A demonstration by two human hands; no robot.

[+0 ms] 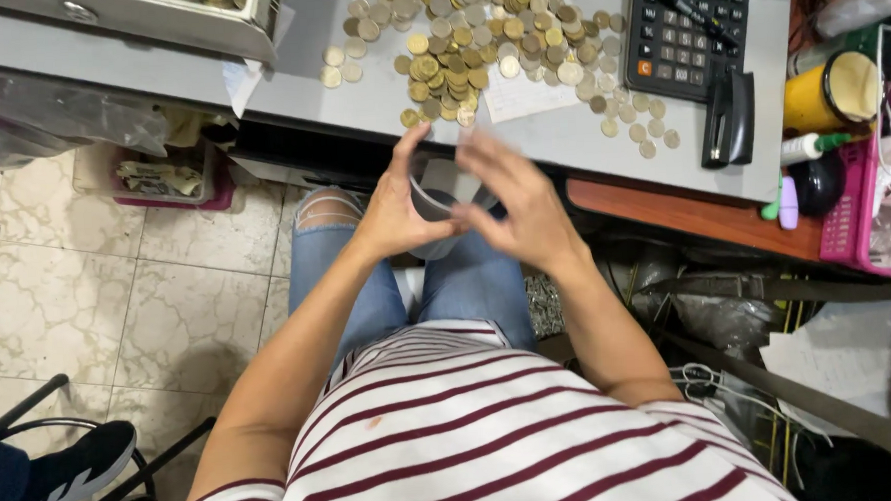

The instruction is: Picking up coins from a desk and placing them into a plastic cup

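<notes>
Below the grey counter edge [561, 140], over the lap, the left hand [396, 211] is cupping a small clear plastic cup [441, 203], thumb and fingers pressing its left side. Just right of it, the right hand [519, 209] is blurring at the cup's rim, fingers loosely spread. Farther right, coins [487, 43] are lying heaped beside a black calculator [684, 30].
</notes>
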